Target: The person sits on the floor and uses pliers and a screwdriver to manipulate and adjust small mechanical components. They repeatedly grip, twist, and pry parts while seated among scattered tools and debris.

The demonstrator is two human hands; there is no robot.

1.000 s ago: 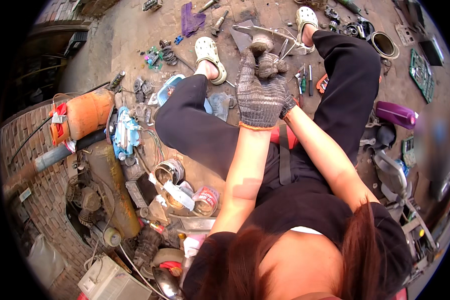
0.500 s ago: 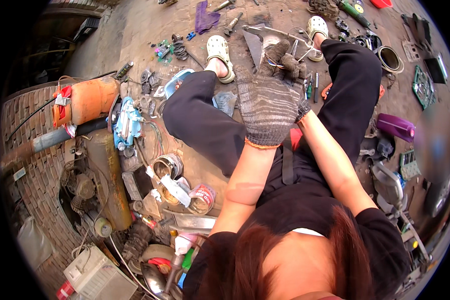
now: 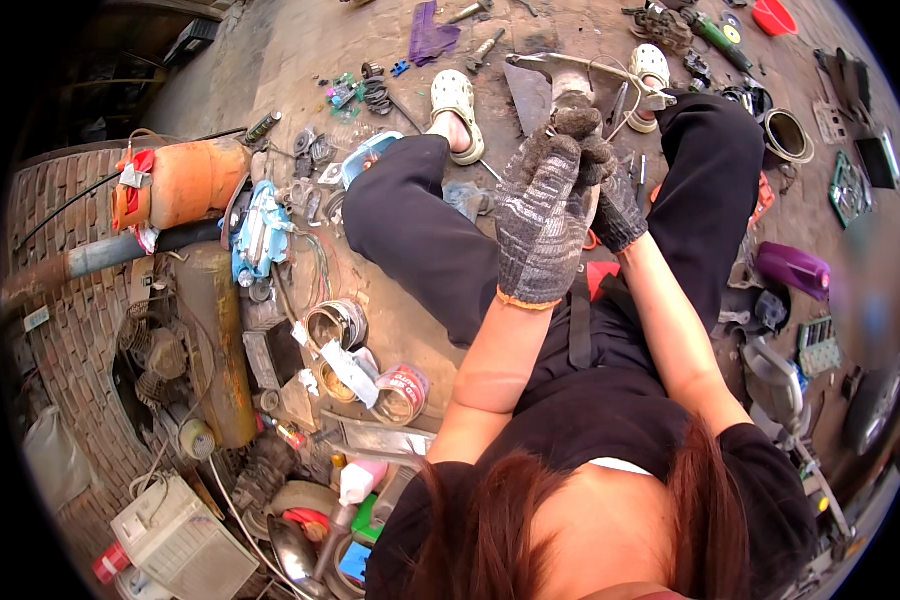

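My left hand point(image 3: 540, 225), in a grey striped knit glove with an orange cuff edge, is closed with its fingers curled at the top. Right beside it, my right hand point(image 3: 620, 212), gloved the same way, has its fingers bent against the left hand's. A thin greyish edge shows between the two palms, but what they hold is mostly hidden. Just past the fingertips, between my shoes, lies a grey metal bracket point(image 3: 532, 97) with a flat triangular plate, a dull rounded part and a thin wire loop. A screwdriver point(image 3: 642, 172) lies right of my right hand.
My white clogs point(image 3: 457, 103) flank the bracket. On the left are an orange gas cylinder point(image 3: 185, 185), a blue-wrapped part point(image 3: 260, 240) and open cans point(image 3: 402, 393). A purple bottle point(image 3: 792, 270), a metal ring point(image 3: 788, 135) and a green tool set point(image 3: 850, 190) lie right.
Both hands have drawn back from the bracket. My left hand has turned from back-up to more edge-on, and its fingers now meet the right hand's. The view has shifted slightly.
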